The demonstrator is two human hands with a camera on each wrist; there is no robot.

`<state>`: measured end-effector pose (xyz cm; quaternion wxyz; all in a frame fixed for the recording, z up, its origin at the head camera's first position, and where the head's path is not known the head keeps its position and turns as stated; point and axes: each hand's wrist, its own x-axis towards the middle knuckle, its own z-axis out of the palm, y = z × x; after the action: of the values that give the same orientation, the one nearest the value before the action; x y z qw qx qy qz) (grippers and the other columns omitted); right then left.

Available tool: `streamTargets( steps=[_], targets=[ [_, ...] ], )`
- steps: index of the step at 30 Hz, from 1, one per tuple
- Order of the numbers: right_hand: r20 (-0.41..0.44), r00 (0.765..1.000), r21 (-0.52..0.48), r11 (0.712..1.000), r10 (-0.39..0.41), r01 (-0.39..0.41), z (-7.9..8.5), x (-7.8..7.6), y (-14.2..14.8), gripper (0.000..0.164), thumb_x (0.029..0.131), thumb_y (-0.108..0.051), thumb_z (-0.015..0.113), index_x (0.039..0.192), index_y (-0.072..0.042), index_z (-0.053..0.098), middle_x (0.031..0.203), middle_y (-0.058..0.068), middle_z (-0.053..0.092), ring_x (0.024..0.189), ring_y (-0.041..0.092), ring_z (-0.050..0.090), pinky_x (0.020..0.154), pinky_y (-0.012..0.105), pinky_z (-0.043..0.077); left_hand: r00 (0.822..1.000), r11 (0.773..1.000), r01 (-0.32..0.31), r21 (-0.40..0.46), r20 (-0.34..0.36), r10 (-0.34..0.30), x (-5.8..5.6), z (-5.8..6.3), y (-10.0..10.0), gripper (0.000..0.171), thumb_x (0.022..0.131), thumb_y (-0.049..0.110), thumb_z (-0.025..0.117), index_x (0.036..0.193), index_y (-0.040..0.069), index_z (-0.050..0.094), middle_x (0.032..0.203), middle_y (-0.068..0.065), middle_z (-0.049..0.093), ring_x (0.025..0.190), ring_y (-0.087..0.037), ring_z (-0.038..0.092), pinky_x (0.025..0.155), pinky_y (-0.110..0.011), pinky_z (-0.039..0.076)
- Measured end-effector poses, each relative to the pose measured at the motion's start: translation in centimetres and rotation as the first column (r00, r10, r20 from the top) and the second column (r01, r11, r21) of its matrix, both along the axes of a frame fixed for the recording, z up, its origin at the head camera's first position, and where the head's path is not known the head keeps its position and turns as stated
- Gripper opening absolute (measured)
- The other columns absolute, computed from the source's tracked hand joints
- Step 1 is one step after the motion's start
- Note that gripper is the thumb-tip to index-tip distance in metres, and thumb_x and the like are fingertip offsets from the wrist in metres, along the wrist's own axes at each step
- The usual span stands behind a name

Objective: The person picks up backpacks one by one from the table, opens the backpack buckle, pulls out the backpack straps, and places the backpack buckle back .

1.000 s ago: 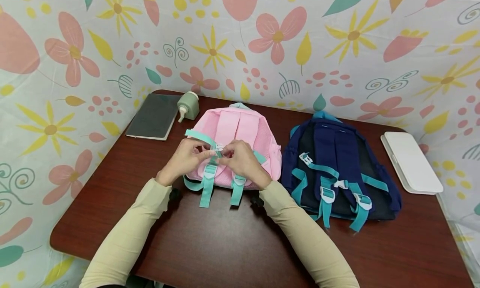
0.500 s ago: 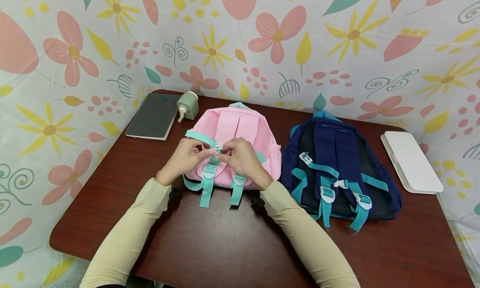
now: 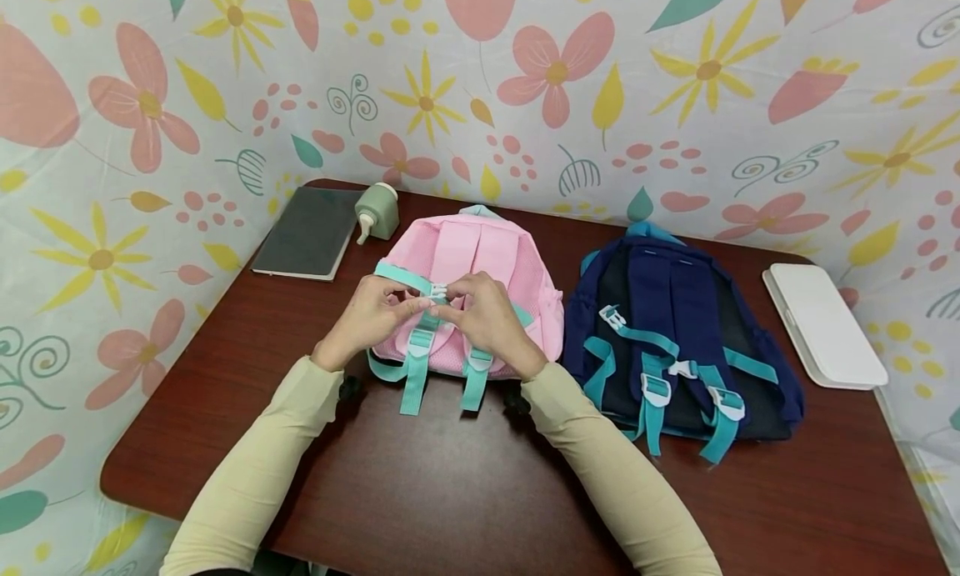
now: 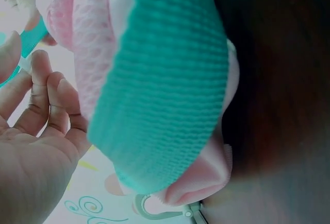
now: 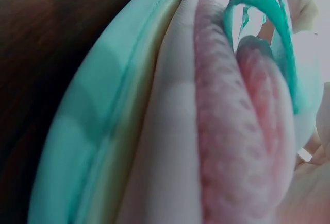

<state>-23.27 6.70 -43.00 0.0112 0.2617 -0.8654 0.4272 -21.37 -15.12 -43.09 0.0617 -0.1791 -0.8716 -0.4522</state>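
Observation:
A pink backpack (image 3: 491, 251) lies straps-up on the table, its mint webbing straps (image 3: 412, 384) hanging over its lower edge. Over its middle, a small white buckle (image 3: 437, 291) on a mint strap sits between both hands. My left hand (image 3: 367, 316) pinches the buckle's left side and strap. From the right, my right hand (image 3: 486, 313) pinches the other side with thumb and fingers. Whether the buckle's halves are joined is too small to tell. A wide mint strap (image 4: 160, 80) fills much of the left wrist view; pink mesh (image 5: 227, 121) fills the right wrist view.
Right of the pink backpack lies a navy backpack (image 3: 686, 309) with teal straps. A white flat case (image 3: 825, 326) rests at the table's right. At back left are a dark notebook (image 3: 307, 230) and a green pump bottle (image 3: 378, 212). A floral curtain (image 3: 480, 84) hangs behind.
Both hands stay at the buckle. The right fingers have shifted very slightly upward, and more of the white buckle shows between the hands. Both backpacks stay where they were.

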Motion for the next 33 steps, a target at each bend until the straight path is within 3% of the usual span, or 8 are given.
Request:
streamTargets(
  steps=[4, 8, 13, 17, 25, 33],
  targets=[
    [0.000, 1.000, 0.016, 1.000, 0.000, 0.000, -0.03, 0.02, 0.18, 0.019, 0.092, -0.020, 0.089, 0.102, -0.004, 0.086, 0.096, 0.010, 0.080, 0.099, 0.028, 0.066, 0.084, 0.035, 0.050, 1.000, 1.000, -0.007, 0.006, -0.024, 0.007, -0.02, -0.14, -0.06, 0.018, 0.097, 0.009, 0.082, 0.083, -0.002, 0.080, 0.077, -0.013, 0.070, 0.069, -0.012, 0.051, 0.065, -0.025, 0.043],
    [0.026, 1.000, 0.041, 0.999, -0.004, 0.003, -0.09, -0.05, 0.36, 0.024, 0.092, -0.018, 0.089, 0.109, -0.003, 0.086, 0.100, 0.010, 0.081, 0.100, 0.029, 0.065, 0.083, 0.034, 0.050, 0.999, 1.000, -0.010, 0.030, -0.052, 0.011, 0.00, -0.07, -0.10, 0.008, 0.095, 0.004, 0.082, 0.090, -0.002, 0.081, 0.090, -0.016, 0.073, 0.086, -0.014, 0.059, 0.079, -0.031, 0.049],
    [0.021, 1.000, 0.013, 1.000, -0.002, 0.001, -0.04, -0.10, 0.33, 0.037, 0.090, -0.022, 0.091, 0.120, -0.003, 0.083, 0.113, 0.013, 0.083, 0.109, 0.031, 0.068, 0.091, 0.042, 0.056, 0.999, 1.000, -0.009, 0.029, -0.033, 0.010, 0.03, 0.09, -0.02, 0.007, 0.095, 0.004, 0.081, 0.094, -0.002, 0.082, 0.095, -0.017, 0.076, 0.089, -0.017, 0.061, 0.080, -0.031, 0.049],
    [-0.010, 1.000, -0.027, 1.000, 0.005, -0.005, -0.04, -0.13, 0.13, 0.033, 0.091, -0.022, 0.090, 0.117, -0.002, 0.083, 0.116, 0.015, 0.083, 0.112, 0.032, 0.070, 0.094, 0.047, 0.058, 1.000, 0.999, -0.005, 0.033, -0.021, 0.005, 0.03, 0.01, 0.04, 0.008, 0.096, 0.005, 0.081, 0.095, -0.003, 0.083, 0.097, -0.017, 0.077, 0.089, -0.014, 0.059, 0.079, -0.028, 0.049],
    [0.016, 1.000, 0.023, 1.000, -0.009, 0.009, -0.09, 0.02, 0.25, 0.032, 0.091, -0.018, 0.089, 0.118, -0.002, 0.084, 0.111, 0.014, 0.083, 0.100, 0.029, 0.065, 0.086, 0.038, 0.053, 0.998, 0.998, 0.001, 0.064, -0.070, 0.004, -0.09, -0.13, -0.17, 0.015, 0.095, 0.002, 0.081, 0.081, 0.000, 0.075, 0.081, -0.008, 0.057, 0.080, -0.015, 0.049, 0.074, -0.027, 0.041],
    [-0.047, 0.999, -0.024, 1.000, 0.019, -0.020, -0.06, -0.10, -0.06, 0.030, 0.091, -0.022, 0.090, 0.112, -0.003, 0.083, 0.115, 0.014, 0.082, 0.112, 0.032, 0.068, 0.093, 0.045, 0.056, 0.999, 0.997, 0.000, 0.077, -0.040, 0.003, 0.05, -0.14, -0.14, 0.019, 0.095, 0.003, 0.081, 0.078, 0.001, 0.074, 0.079, -0.002, 0.049, 0.077, -0.013, 0.045, 0.072, -0.027, 0.038]
  ],
)
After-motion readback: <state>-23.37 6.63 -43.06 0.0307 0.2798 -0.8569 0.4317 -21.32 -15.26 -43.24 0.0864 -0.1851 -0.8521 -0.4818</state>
